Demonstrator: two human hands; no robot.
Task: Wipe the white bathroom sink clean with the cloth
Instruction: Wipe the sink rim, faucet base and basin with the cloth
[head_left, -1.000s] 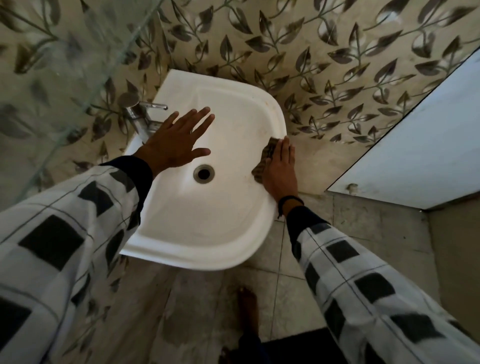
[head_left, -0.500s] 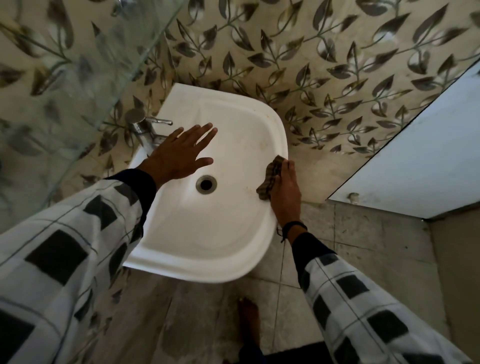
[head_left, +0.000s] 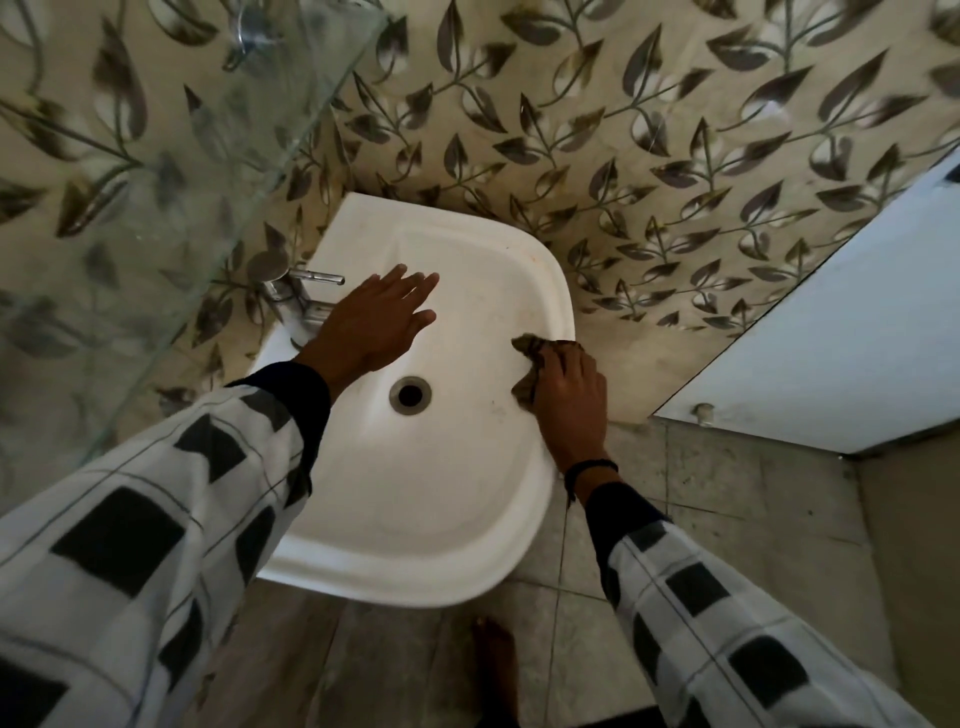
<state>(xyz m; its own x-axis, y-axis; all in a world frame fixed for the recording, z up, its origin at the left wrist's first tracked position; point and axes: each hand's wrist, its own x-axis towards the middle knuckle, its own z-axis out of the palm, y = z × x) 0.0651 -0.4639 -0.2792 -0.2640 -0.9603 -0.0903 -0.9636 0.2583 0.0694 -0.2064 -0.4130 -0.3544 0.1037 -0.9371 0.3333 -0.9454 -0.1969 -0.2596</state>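
Count: one white sink (head_left: 415, 519), one cloth (head_left: 525, 358), one drain (head_left: 410, 395), one tap (head_left: 291, 291), two hands, one bare foot (head_left: 496, 660).

Cloth is dark and bunched. It lies on the sink's inner wall at about 3 o'clock from the drain, just under the rim. Right hand (head_left: 569, 395) holds it, grip closed round the bunch with fingers curled over it; one corner sticks out toward 12 o'clock. Left hand (head_left: 371, 325) is at 11 o'clock from the drain, grip wide, fingers straight and close together, holding nothing. Cannot tell whether its palm touches the basin.

Around the sink:
- glass panel (head_left: 156, 156) at 10 o'clock
- leaf-patterned wall (head_left: 649, 130) from 12 to 2
- white panel (head_left: 831, 338) at 3
- tiled floor (head_left: 727, 483) at 4 to 6

Right wrist carries a dark band (head_left: 589, 467).

Tap stands on the rim at 10 o'clock, its base partly covered by the left wrist. Left sleeve (head_left: 130, 545), checked, covers the rim at 8 o'clock. Right sleeve (head_left: 727, 623) is of the same check. Both run out of the lower frame edge. Foot at 6 o'clock is dim and hard to make out. Faint marks on the basin near the cloth are too small to read.
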